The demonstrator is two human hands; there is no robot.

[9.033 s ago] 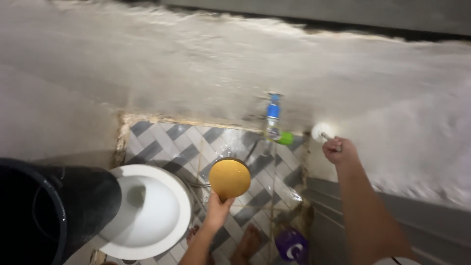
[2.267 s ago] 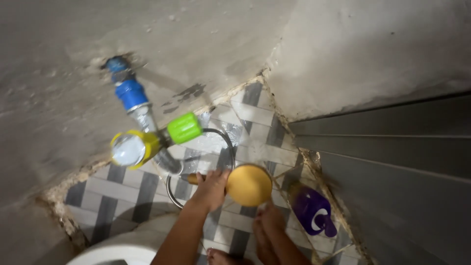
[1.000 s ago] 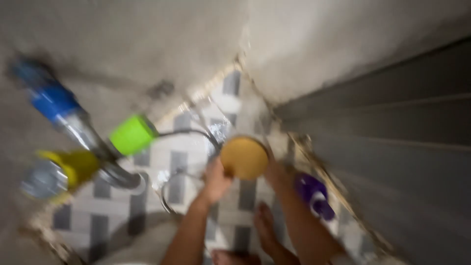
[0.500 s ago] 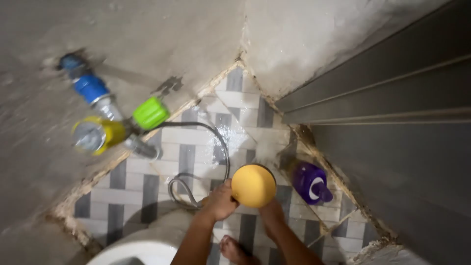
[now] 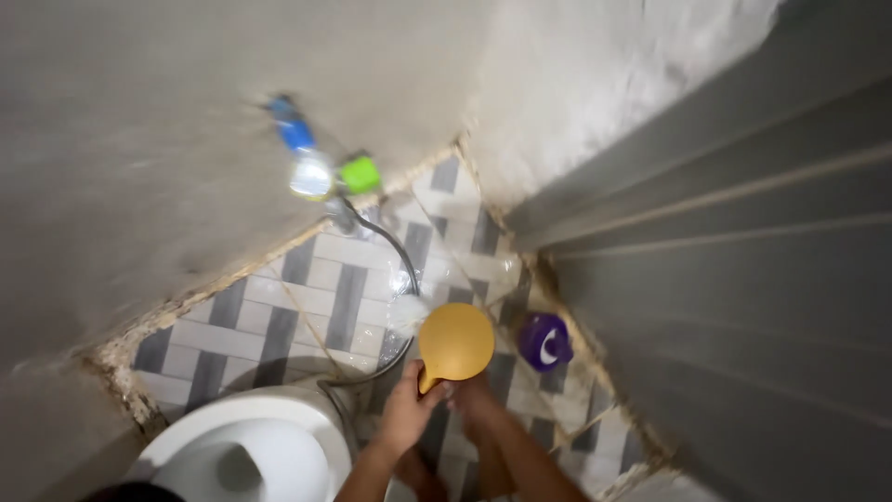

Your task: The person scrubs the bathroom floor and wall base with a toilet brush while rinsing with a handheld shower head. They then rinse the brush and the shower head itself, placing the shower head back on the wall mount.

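Observation:
My left hand (image 5: 407,411) grips the short handle of a round yellow sprayer head (image 5: 455,340) and holds it flat side up over the tiled floor (image 5: 279,321). A grey hose (image 5: 401,253) curves from the wall tap (image 5: 321,167) down towards it. Just right of the left hand, my right hand (image 5: 472,402) sits under the yellow head's lower edge, partly hidden by it; what it holds does not show. A pale wet blur (image 5: 406,311) lies at the head's upper left edge.
The tap has a blue fitting (image 5: 291,130) and a green knob (image 5: 360,174) on the rough grey wall. A white toilet bowl (image 5: 243,451) is at bottom left. A purple bottle (image 5: 545,341) stands by the grey ribbed door (image 5: 743,279). My bare feet are below the hands.
The view has pulled back and swung, so the tap now looks smaller and further right. Both hands stay by the yellow head, which sits slightly higher and further left in view.

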